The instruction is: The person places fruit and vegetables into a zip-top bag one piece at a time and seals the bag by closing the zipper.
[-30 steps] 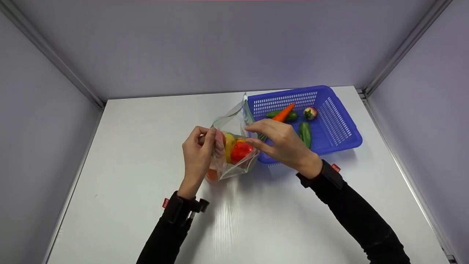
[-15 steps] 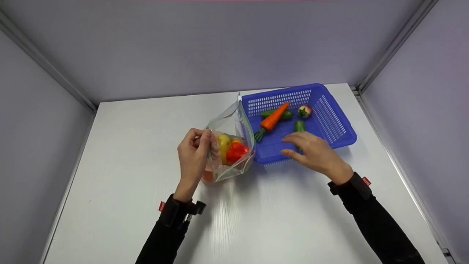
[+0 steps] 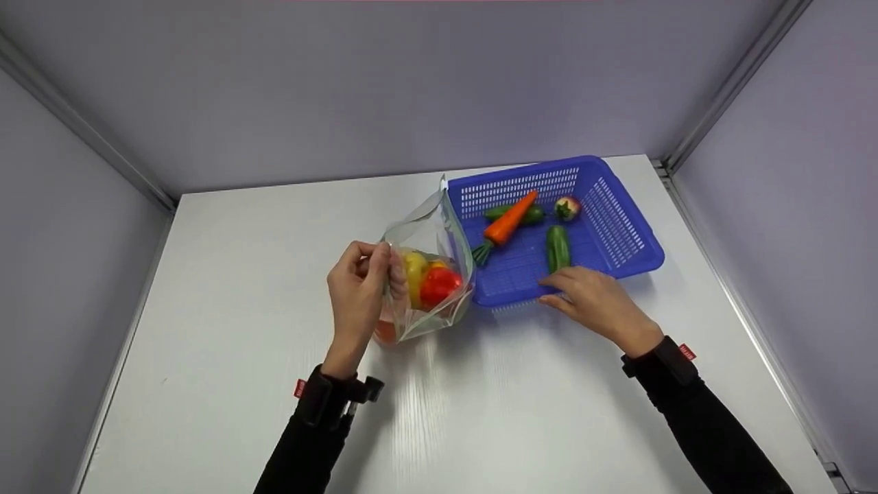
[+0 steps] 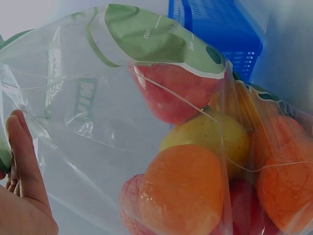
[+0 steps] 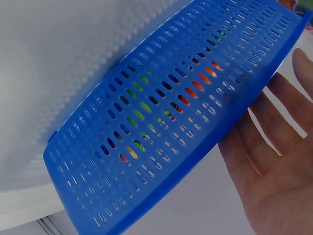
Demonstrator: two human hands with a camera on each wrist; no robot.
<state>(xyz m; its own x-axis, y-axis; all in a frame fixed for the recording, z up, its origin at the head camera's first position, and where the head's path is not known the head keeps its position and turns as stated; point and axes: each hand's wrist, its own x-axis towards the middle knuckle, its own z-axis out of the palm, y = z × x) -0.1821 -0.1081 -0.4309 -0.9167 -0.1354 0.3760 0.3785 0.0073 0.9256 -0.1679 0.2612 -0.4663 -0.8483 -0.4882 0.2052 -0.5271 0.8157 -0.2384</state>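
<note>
My left hand [image 3: 357, 295] pinches the edge of a clear plastic bag [image 3: 425, 328], whose mouth stands open. Inside the bag lie a red bell pepper [image 3: 440, 287] and a yellow fruit [image 3: 414, 271]. Through the plastic, the left wrist view also shows an orange round fruit [image 4: 182, 188] and other produce. My right hand [image 3: 595, 305] is over the near rim of the blue basket [image 3: 507, 296], thumb and fingers apart. Its fingertips are at the near end of a cucumber [image 3: 558, 247]; contact cannot be told. The right wrist view shows the hand [image 5: 279, 161] beside the basket's rim.
A carrot [image 3: 507, 223] lies across another green vegetable [image 3: 532, 215] in the basket. Near the back lies a small round red and pale fruit or vegetable [image 3: 567, 208]. The bag stands against the basket's left side on the white table [image 3: 260, 288].
My right hand has moved away from the bag's mouth, rightward and down to the cucumber's near end. The left hand keeps its pinch on the bag. The view has shifted slightly.
</note>
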